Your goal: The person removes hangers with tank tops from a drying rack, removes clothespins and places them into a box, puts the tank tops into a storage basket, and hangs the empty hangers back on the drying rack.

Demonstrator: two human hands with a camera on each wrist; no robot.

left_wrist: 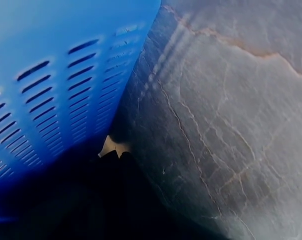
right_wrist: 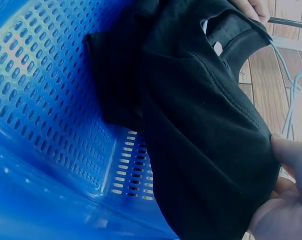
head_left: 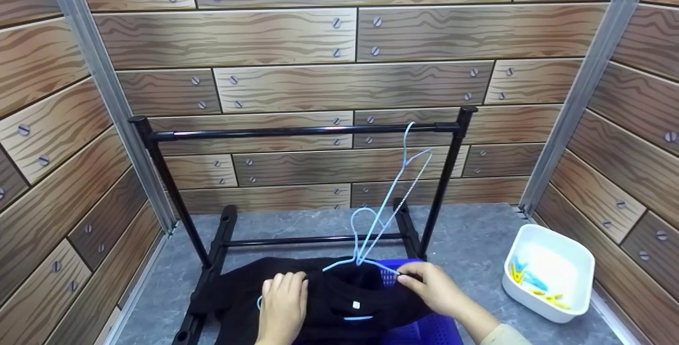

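Observation:
A black shirt [head_left: 313,302] is spread over the blue basket [head_left: 432,329], its neck opening towards the rack. A light blue hanger [head_left: 338,265] sits at that opening, hook up, partly covered by the cloth. On the left, my left hand [head_left: 284,302] grips the shirt with bent fingers; a bit of light blue shows beside it. Thumb and fingers of my right hand [head_left: 432,286] pinch the shirt's right shoulder at the hanger's end. The right wrist view shows the pinched black cloth [right_wrist: 205,140] up close. Dark cloth hides my left hand's fingers in the left wrist view.
A black clothes rack [head_left: 307,131] stands behind the basket. Another light blue hanger [head_left: 395,183] hangs from its rail, close behind the lower one. At right, a white tub [head_left: 549,308] holds yellow and blue clothespins [head_left: 530,279] on the grey floor [head_left: 477,239]. Wood-patterned walls surround this.

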